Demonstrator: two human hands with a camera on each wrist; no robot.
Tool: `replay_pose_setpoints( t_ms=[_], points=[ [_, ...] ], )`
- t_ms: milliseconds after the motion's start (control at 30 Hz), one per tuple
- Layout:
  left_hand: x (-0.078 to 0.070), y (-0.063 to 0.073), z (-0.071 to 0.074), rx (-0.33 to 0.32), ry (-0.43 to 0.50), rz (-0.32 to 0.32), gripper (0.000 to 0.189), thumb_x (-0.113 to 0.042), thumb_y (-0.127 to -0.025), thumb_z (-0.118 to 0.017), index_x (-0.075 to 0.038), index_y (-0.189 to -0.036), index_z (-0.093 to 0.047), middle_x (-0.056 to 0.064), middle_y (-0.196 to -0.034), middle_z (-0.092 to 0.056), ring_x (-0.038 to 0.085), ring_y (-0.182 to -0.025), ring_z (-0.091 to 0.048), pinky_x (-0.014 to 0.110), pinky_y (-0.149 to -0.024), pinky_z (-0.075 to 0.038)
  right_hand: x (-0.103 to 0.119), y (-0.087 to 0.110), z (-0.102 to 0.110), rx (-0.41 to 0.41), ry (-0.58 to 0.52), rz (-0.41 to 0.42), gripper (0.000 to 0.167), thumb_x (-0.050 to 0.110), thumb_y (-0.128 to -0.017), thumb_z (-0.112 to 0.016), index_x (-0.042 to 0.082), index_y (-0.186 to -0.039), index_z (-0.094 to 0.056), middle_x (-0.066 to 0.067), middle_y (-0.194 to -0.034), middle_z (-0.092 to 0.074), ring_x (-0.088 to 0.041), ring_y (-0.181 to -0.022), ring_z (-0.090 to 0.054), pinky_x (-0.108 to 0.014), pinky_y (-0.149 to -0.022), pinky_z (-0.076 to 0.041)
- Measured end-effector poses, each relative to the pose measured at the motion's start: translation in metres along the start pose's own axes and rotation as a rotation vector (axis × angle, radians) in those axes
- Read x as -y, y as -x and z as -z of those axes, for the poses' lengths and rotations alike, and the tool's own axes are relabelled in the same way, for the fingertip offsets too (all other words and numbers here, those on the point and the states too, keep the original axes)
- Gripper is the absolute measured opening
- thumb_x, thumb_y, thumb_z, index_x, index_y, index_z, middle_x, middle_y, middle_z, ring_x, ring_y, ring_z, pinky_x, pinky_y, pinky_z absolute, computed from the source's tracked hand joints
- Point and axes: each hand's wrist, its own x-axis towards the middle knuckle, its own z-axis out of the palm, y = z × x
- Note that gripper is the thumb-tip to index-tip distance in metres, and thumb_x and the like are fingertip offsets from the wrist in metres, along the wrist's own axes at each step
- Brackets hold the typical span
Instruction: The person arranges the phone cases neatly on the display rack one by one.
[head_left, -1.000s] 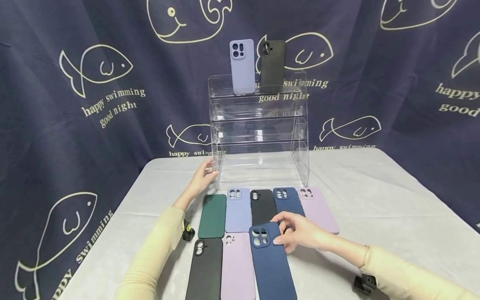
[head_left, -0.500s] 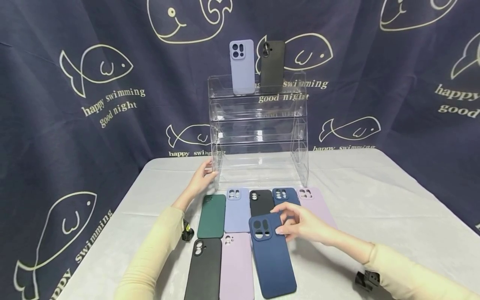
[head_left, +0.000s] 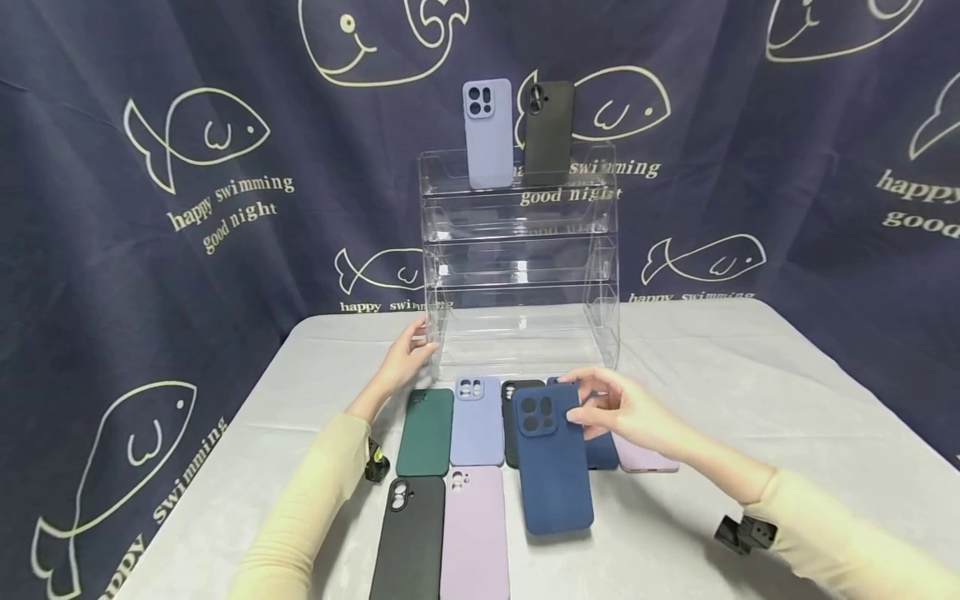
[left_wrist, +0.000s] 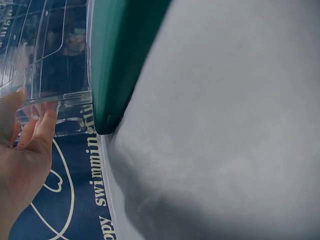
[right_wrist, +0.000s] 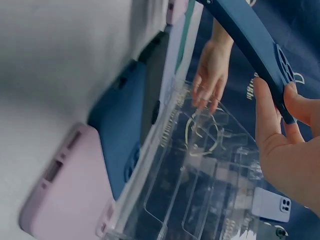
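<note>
Pinched near the top of its right edge by the right hand (head_left: 626,412), the blue case (head_left: 557,483) is off the table (head_left: 720,367), in front of the rack (head_left: 517,346). On my feed the left hand (head_left: 403,362) holds the rack's left side. Several cases (head_left: 476,421) lie flat before the rack; a lilac case (head_left: 491,146) and a dark case (head_left: 548,137) stand in its top tier. I judge this a carry toward the rack; next likely calls for raising the blue case clear of the lips while the rack stays braced.
</note>
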Motion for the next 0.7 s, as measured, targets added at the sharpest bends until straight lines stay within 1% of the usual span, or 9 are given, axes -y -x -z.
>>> replay_pose_setpoints(
  t_ms=[200, 467, 600, 633, 700],
  points=[
    [0.001, 0.0, -0.001, -0.003, 0.01, 0.008, 0.064, -0.013, -0.092, -0.059, -0.005, -0.146, -0.026, 0.024, -0.136, -0.042, 0.041, -0.125, -0.045, 0.047, -0.107, -0.04, 0.01, -0.004, 0.01, -0.051, 0.03, -0.011, 0.047, 0.005, -0.085, -0.066, -0.001, -0.127, -0.046, -0.015, -0.096, -0.048, -0.01, -0.075, -0.066, -0.038, -0.068, -0.061],
    [0.0, 0.0, 0.001, -0.009, 0.011, 0.001, 0.061, -0.012, -0.093, -0.058, -0.003, -0.145, -0.028, 0.025, -0.135, -0.042, 0.041, -0.125, -0.045, 0.048, -0.107, -0.04, 0.023, -0.012, 0.021, -0.096, 0.067, 0.004, 0.047, 0.007, -0.086, -0.066, 0.002, -0.128, -0.047, -0.015, -0.095, -0.052, -0.014, -0.072, -0.067, -0.041, -0.069, -0.06],
    [0.0, -0.001, 0.001, 0.002, 0.008, -0.008, 0.062, -0.013, -0.093, -0.058, -0.002, -0.145, -0.027, 0.026, -0.135, -0.042, 0.042, -0.125, -0.045, 0.049, -0.107, -0.04, 0.03, -0.017, 0.029, -0.124, 0.086, 0.013, 0.045, 0.006, -0.086, -0.065, 0.002, -0.127, -0.047, -0.013, -0.094, -0.051, -0.012, -0.074, -0.067, -0.039, -0.068, -0.061],
    [-0.001, 0.0, 0.001, 0.008, 0.013, -0.005, 0.062, -0.012, -0.093, -0.058, -0.001, -0.145, -0.026, 0.027, -0.135, -0.041, 0.043, -0.125, -0.044, 0.049, -0.107, -0.039, 0.031, -0.018, 0.031, -0.132, 0.091, 0.022, 0.045, 0.006, -0.087, -0.065, 0.001, -0.127, -0.047, -0.013, -0.094, -0.051, -0.011, -0.074, -0.067, -0.039, -0.068, -0.061],
    [-0.01, 0.004, 0.001, 0.02, 0.012, -0.002, 0.062, -0.01, -0.093, -0.057, 0.001, -0.145, -0.025, 0.029, -0.135, -0.04, 0.044, -0.125, -0.043, 0.05, -0.107, -0.039, 0.034, -0.021, 0.036, -0.148, 0.092, 0.038, 0.043, 0.005, -0.087, -0.065, 0.003, -0.126, -0.047, -0.01, -0.093, -0.05, -0.01, -0.075, -0.067, -0.039, -0.068, -0.061]
  ],
)
